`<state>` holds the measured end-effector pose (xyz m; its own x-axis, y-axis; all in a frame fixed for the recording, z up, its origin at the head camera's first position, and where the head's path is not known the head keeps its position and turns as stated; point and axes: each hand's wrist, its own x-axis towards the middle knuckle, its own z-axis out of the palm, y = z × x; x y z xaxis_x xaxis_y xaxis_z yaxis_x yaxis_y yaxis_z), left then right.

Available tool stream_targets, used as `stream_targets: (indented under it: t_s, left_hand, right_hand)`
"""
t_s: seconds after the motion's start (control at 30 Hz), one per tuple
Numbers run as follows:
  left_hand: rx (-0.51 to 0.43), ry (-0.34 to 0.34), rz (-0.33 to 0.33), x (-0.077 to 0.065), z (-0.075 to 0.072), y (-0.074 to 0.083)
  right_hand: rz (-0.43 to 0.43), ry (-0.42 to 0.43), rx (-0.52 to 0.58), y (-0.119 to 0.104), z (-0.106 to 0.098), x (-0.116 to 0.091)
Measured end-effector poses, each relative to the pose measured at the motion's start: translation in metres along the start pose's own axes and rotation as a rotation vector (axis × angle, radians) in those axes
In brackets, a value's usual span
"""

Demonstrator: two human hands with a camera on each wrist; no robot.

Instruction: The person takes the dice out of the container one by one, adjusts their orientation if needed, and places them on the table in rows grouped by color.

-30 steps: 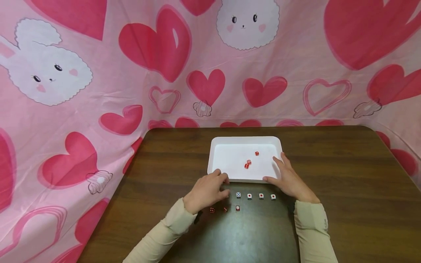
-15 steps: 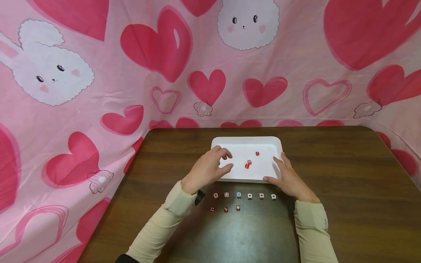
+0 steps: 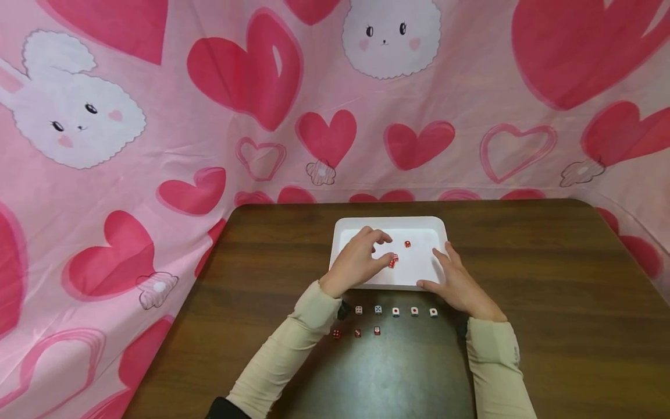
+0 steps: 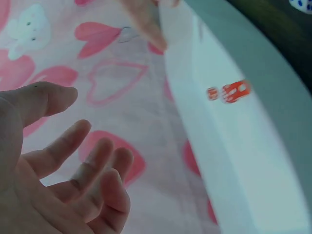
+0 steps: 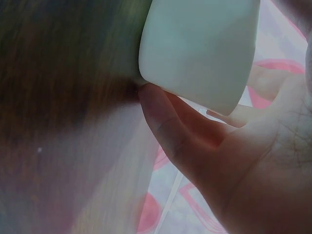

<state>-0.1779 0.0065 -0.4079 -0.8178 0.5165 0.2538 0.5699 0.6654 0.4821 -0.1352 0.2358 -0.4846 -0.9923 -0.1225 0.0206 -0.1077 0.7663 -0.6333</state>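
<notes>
My left hand (image 3: 360,261) is over the left half of a shallow white tray (image 3: 352,223), with thumb and fingers parted and nothing between them. Its thumb tip is right at a pair of red dice (image 3: 391,264). Farther back in the tray lies a third red die (image 3: 407,244). In the left wrist view the same hand (image 4: 73,170) shows loosely bent fingers beside the tray. My right hand (image 3: 460,287) holds the tray's front right corner, thumb along the front wall, fingers at the right rim. The right wrist view shows its thumb (image 5: 165,122) against that corner (image 5: 195,58).
In front of the tray runs a row of white dice (image 3: 395,312), its left end hidden behind my left wrist. Closer to me is a row of three red dice (image 3: 357,333). A pink heart-patterned cloth (image 3: 419,99) rises behind the dark wooden table (image 3: 555,279).
My left hand has lifted from the left end of the white dice row and moved forward and right over the tray. The right hand stays at the tray corner.
</notes>
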Motion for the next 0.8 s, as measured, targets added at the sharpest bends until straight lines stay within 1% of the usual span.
stream_targets:
  t_s: [0.23,0.37,0.63,0.8]
  left_hand:
    - [0.03,-0.036,-0.071,0.007,0.02,-0.009]
    - [0.061,-0.052,-0.11,0.009,0.027,-0.012]
    - [0.114,-0.077,-0.149,0.013,0.042,-0.02]
    - [0.146,-0.103,-0.194,0.016,0.052,-0.024]
  right_hand:
    - [0.002,0.003,0.0,0.0,0.0,0.0]
    - [0.015,-0.003,0.003,-0.001,0.0,-0.001]
    - [0.026,-0.003,0.007,-0.002,-0.001,-0.001]
    - [0.028,-0.007,0.01,-0.002,-0.001,-0.001]
